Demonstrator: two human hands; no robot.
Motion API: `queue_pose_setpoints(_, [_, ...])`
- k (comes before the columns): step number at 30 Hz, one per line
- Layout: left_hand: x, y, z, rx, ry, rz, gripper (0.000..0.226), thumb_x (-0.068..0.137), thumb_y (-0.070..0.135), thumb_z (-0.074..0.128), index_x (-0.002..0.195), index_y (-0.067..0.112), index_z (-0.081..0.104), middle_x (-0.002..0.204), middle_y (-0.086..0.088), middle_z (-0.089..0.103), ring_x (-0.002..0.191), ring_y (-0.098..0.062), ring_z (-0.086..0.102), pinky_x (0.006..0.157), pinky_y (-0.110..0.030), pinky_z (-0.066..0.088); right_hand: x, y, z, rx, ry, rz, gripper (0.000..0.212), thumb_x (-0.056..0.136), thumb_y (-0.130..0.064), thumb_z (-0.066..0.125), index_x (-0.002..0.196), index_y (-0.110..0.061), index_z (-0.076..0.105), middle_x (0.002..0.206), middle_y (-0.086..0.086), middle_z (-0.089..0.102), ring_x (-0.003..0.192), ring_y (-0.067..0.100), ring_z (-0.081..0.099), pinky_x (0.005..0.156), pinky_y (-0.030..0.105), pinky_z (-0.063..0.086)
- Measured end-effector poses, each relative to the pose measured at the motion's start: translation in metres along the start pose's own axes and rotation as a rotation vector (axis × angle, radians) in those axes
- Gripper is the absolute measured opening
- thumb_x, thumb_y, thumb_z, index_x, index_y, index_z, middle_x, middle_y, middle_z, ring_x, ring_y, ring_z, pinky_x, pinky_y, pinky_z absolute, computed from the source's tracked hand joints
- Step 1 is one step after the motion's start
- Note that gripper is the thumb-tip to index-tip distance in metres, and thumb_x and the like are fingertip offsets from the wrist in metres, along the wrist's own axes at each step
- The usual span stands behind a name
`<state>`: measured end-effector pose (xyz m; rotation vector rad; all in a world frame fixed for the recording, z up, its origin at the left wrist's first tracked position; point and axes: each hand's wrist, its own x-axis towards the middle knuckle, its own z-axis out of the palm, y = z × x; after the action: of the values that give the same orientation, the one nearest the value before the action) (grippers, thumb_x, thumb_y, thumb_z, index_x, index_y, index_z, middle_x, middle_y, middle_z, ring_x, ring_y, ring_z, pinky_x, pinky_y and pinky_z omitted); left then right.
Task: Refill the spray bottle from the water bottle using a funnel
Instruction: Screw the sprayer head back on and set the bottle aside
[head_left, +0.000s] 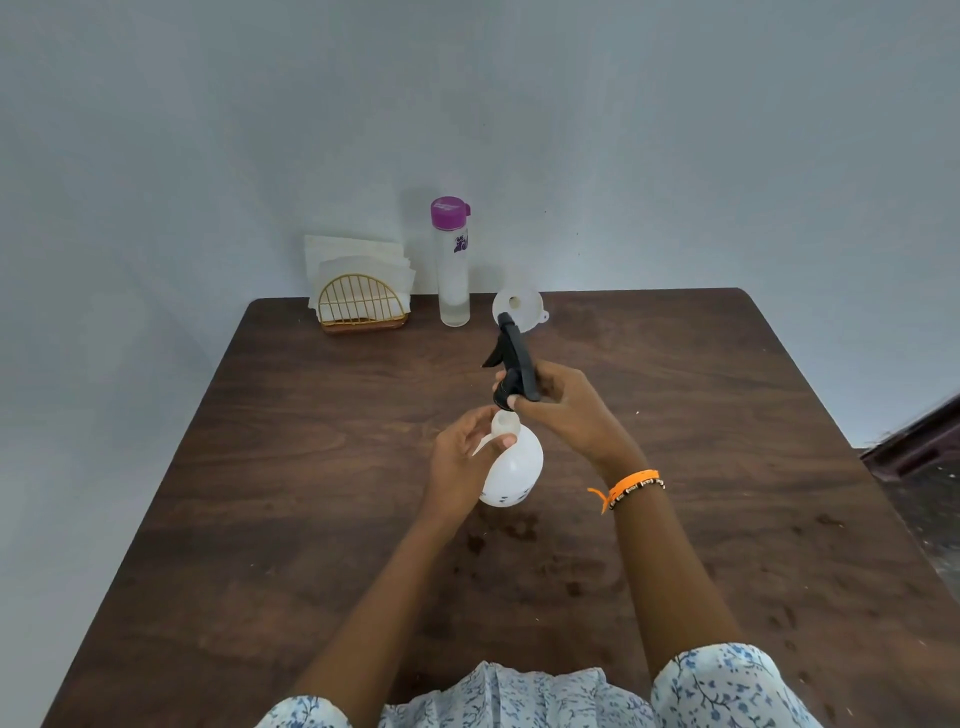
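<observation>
The right hand (563, 410) has its fingers and thumb curled around the black spray head (511, 364), gripping it at the collar with the nozzle pointing away from the person; the head is lifted clear of the bottle and sits just above the open neck. A thin white dip tube (485, 444) shows near the left hand's fingers; its upper end cannot be traced. The left hand (462, 462) wraps the shoulder of the spray bottle (514, 467), thumb resting near the neck. The bottle is white, translucent plastic with a rounded, bulbous body and small dark specks near its base, and it stands on the table (311, 493). The table is dark brown with a wood-grain surface and scattered darker spots. At the far edge, a white plastic funnel (517, 309) rests tilted, its wide mouth facing the camera. Just left of it stands a tall, clear cylindrical water bottle (452, 265) with a purple cap. Further left, a gold wire holder (361, 306) contains white napkins. An orange band (631, 483) circles the right wrist.
</observation>
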<state>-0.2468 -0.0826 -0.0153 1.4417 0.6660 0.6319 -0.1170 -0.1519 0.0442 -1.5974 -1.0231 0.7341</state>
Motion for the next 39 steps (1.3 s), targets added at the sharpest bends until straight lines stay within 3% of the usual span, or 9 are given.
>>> queue_pose_setpoints(5, [0.001,-0.005,0.000,0.004,-0.011,-0.003,0.026,0.074,0.025,0.067,0.098,0.032,0.065,0.101,0.011,0.071,0.100,-0.010,0.065,0.086,-0.028,0.053,-0.006,0.005,0.003,-0.019,0.003,0.014,0.019,0.083,-0.007,0.065,0.103,-0.009,0.065,0.102,0.006,0.069,0.100,0.020,0.064,0.089,0.024,0.049])
queue_pose_setpoints(10, [0.001,-0.010,0.000,0.018,0.002,-0.021,0.030,0.069,0.034,0.070,0.098,0.032,0.066,0.101,0.007,0.072,0.101,-0.015,0.065,0.086,-0.031,0.052,-0.015,0.023,0.016,-0.184,-0.008,-0.019,0.025,0.087,-0.010,0.059,0.111,-0.012,0.062,0.106,0.003,0.068,0.101,0.020,0.062,0.093,0.042,0.048])
queue_pose_setpoints(15, [0.001,-0.013,-0.002,0.117,0.003,0.005,0.030,0.068,0.033,0.069,0.097,0.040,0.066,0.104,0.008,0.070,0.103,-0.019,0.063,0.089,-0.042,0.051,-0.021,0.022,0.015,-0.201,0.054,-0.071,0.029,0.087,-0.024,0.048,0.098,-0.002,0.063,0.089,0.009,0.067,0.078,0.015,0.062,0.069,0.028,0.050])
queue_pose_setpoints(17, [0.002,-0.013,-0.003,0.140,0.006,0.010,0.030,0.067,0.031,0.068,0.094,0.044,0.066,0.102,0.010,0.071,0.102,-0.017,0.063,0.090,-0.045,0.051,-0.025,0.023,0.016,-0.192,0.055,-0.072,0.031,0.087,-0.026,0.049,0.099,-0.001,0.063,0.093,0.010,0.067,0.084,0.020,0.062,0.073,0.032,0.051])
queue_pose_setpoints(20, [0.002,-0.015,-0.003,0.155,0.007,0.023,0.028,0.066,0.039,0.066,0.092,0.047,0.066,0.099,0.010,0.071,0.097,-0.016,0.065,0.083,-0.037,0.054,-0.025,0.032,0.020,-0.340,0.066,-0.037,0.031,0.087,-0.030,0.048,0.106,-0.011,0.062,0.105,0.003,0.063,0.098,0.022,0.050,0.086,0.044,0.044])
queue_pose_setpoints(24, [0.004,-0.019,-0.004,0.167,0.018,0.018,0.026,0.066,0.043,0.065,0.091,0.045,0.063,0.101,0.007,0.069,0.097,-0.018,0.064,0.078,-0.029,0.054,-0.020,0.034,0.023,-0.519,0.099,-0.053,0.019,0.091,-0.015,0.053,0.108,-0.016,0.062,0.109,0.000,0.061,0.094,0.014,0.040,0.090,0.046,0.039])
queue_pose_setpoints(31, [-0.001,-0.018,0.001,0.234,0.044,0.043,0.039,0.072,0.026,0.062,0.110,0.028,0.053,0.108,0.013,0.060,0.100,-0.003,0.056,0.079,-0.005,0.043,-0.024,0.026,0.025,-0.545,0.186,-0.077,0.019,0.086,-0.025,0.053,0.100,-0.018,0.063,0.102,-0.002,0.066,0.090,0.022,0.056,0.081,0.040,0.044])
queue_pose_setpoints(35, [-0.003,-0.016,0.002,0.205,0.060,0.092,0.040,0.073,0.014,0.063,0.106,0.033,0.049,0.107,0.020,0.058,0.099,0.006,0.054,0.083,-0.004,0.040,-0.024,0.019,0.030,-0.577,0.294,-0.043,0.014,0.081,-0.027,0.067,0.091,-0.018,0.064,0.092,-0.005,0.066,0.084,0.017,0.058,0.079,0.041,0.047])
queue_pose_setpoints(39, [-0.005,-0.023,0.003,0.236,0.035,0.150,0.050,0.085,0.003,0.061,0.120,0.033,0.043,0.118,0.017,0.056,0.110,0.001,0.054,0.091,-0.011,0.041,-0.024,0.012,0.043,-0.587,0.445,0.049,0.025,0.071,-0.041,0.071,0.077,-0.022,0.057,0.078,-0.011,0.058,0.073,0.012,0.056,0.069,0.030,0.045])
